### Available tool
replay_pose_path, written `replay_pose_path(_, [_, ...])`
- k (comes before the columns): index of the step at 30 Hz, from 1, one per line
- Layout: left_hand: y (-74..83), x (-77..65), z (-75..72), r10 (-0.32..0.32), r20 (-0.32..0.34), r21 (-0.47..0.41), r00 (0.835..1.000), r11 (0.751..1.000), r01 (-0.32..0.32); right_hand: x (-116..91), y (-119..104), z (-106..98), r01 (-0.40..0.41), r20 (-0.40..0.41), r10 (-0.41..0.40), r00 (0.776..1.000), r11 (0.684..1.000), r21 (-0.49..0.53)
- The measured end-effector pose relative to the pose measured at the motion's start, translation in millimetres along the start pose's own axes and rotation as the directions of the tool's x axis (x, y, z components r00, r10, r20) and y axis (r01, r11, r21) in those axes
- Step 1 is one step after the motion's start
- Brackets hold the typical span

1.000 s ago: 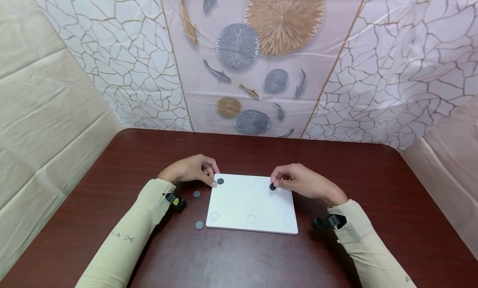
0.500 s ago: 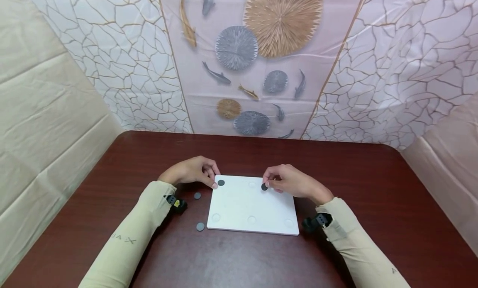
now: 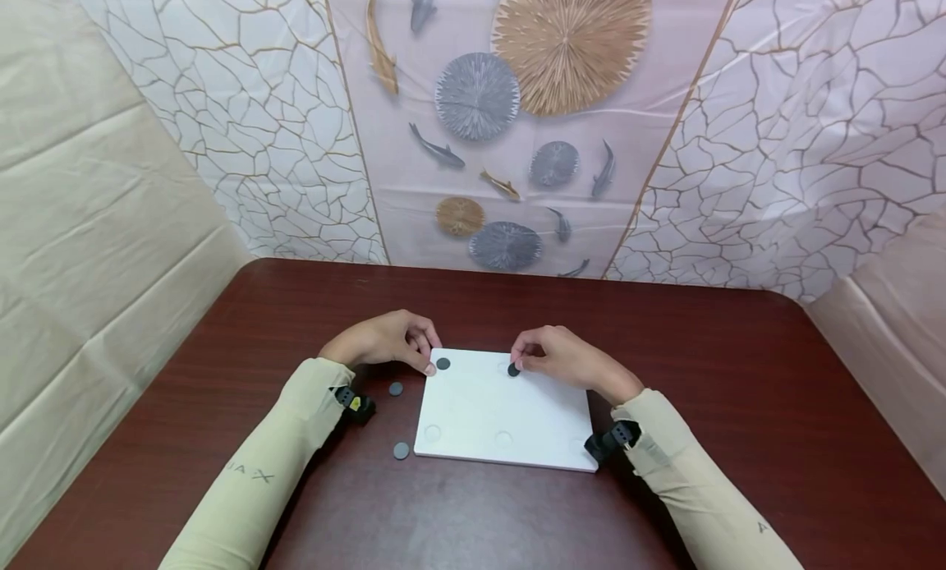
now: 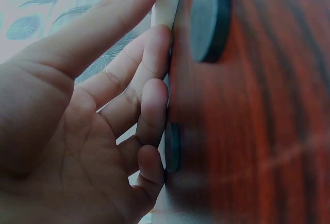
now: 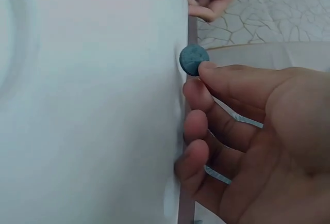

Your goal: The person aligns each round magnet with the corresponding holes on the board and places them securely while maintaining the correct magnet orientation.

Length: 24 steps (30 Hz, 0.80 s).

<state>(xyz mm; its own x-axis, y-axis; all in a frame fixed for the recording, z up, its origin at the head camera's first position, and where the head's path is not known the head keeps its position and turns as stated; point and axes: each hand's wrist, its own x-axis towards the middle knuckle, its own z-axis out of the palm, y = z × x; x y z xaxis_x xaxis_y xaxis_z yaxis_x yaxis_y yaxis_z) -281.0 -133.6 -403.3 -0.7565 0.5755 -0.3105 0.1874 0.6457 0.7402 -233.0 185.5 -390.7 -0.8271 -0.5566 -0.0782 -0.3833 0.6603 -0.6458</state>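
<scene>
A white rectangular board [image 3: 473, 414] with shallow round recesses lies on the table. My left hand [image 3: 388, 340] holds its far left corner, thumb on top and fingers at the edge. Beside that thumb, a dark round disc [image 3: 443, 363] sits in the corner recess. Thumb and forefinger of my right hand [image 3: 565, 356] pinch another dark disc [image 5: 192, 60] at the far middle recess. Whether this disc touches the recess floor, I cannot tell. Left of the board, two grey discs [image 3: 396, 388] lie on the table; the left wrist view shows a disc [image 4: 209, 22] close up.
The dark red-brown table [image 3: 458, 512] extends around the board. A patterned cloth [image 3: 473, 184] hangs behind its far edge, and a beige cloth [image 3: 74, 291] hangs at the left. Along the board's near side are bare recesses [image 3: 504, 438]. Each wrist carries a small black camera [image 3: 608, 444].
My right hand has moved left along the board's far side with the pinched disc, from near the far right corner to the middle recess. My left hand has kept its place on the board.
</scene>
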Motion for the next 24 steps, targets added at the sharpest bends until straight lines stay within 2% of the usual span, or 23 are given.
replay_pose_path(8, [-0.4,-0.1,1.0,-0.01,-0.004,0.006,1.0,1.0,0.01,8,-5,6,-0.009,-0.012,0.009,1.0,1.0,0.01])
replay_pose_path(24, [-0.3,0.5,0.8,0.003,-0.004,0.008,1.0,1.0,-0.003,14,-11,16,-0.043,-0.052,0.037,0.998,0.991,-0.124])
